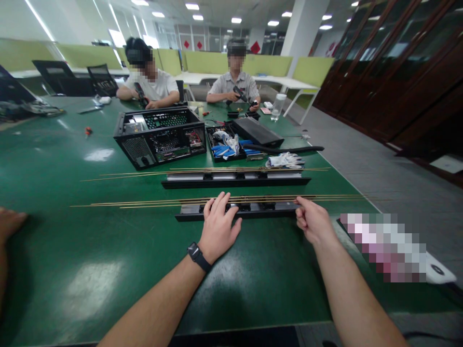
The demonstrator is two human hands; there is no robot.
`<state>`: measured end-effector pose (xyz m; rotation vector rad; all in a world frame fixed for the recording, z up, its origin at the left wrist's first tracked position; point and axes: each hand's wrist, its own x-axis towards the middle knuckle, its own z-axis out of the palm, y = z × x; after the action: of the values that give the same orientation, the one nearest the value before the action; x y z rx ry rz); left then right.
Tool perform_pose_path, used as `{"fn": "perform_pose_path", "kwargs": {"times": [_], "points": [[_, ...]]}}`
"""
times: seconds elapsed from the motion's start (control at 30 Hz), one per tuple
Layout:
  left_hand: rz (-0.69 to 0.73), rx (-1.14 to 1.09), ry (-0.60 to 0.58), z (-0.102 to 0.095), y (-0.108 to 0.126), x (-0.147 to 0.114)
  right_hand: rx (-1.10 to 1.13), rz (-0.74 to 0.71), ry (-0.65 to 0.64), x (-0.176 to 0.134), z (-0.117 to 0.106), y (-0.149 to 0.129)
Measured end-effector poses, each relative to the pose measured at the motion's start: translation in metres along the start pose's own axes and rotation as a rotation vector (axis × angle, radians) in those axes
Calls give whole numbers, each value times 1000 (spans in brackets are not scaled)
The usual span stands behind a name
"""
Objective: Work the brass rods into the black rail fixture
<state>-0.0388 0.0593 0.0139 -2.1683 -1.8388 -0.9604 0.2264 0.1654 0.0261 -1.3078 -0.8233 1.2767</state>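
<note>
A black rail with silvery inner strips (188, 209) lies crosswise on the green table in front of me, with several long, thin brass-coloured rods (144, 204) along its top. My left hand (219, 224), a dark watch at its wrist, rests over the rail's middle. Its fingers are spread across the rods and hold nothing. At the rail's right end my right hand (313, 219) is closed, thumb and index finger pinched at a rod. The fingertips cover the exact grip. Just behind lies a second, similar rail (235, 182) with more thin rods (133, 175) along it.
Behind the rails stand an opened black computer case (162, 137), a black tray (220, 158) of gloves and a white glove (285, 160). A blurred-out device (390, 250) lies at right. Two people sit across the green table (137, 270); another person's hand (10, 221) shows at left.
</note>
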Motion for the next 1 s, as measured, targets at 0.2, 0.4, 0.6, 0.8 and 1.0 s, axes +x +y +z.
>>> {"fn": "perform_pose_path", "kwargs": {"times": [0.2, 0.4, 0.6, 0.8, 1.0], "points": [[0, -7, 7, 1, 0, 0, 20, 4, 8, 1, -1, 1], [0, -6, 4, 0, 0, 0, 70, -5, 95, 4, -3, -2], [-4, 1, -4, 0, 0, 0, 32, -5, 105, 4, -3, -1], [-3, -2, -4, -1, 1, 0, 0, 16, -11, -1, 0, 0], [2, -10, -1, -1, 1, 0, 45, -33, 85, 4, -4, 0]]}}
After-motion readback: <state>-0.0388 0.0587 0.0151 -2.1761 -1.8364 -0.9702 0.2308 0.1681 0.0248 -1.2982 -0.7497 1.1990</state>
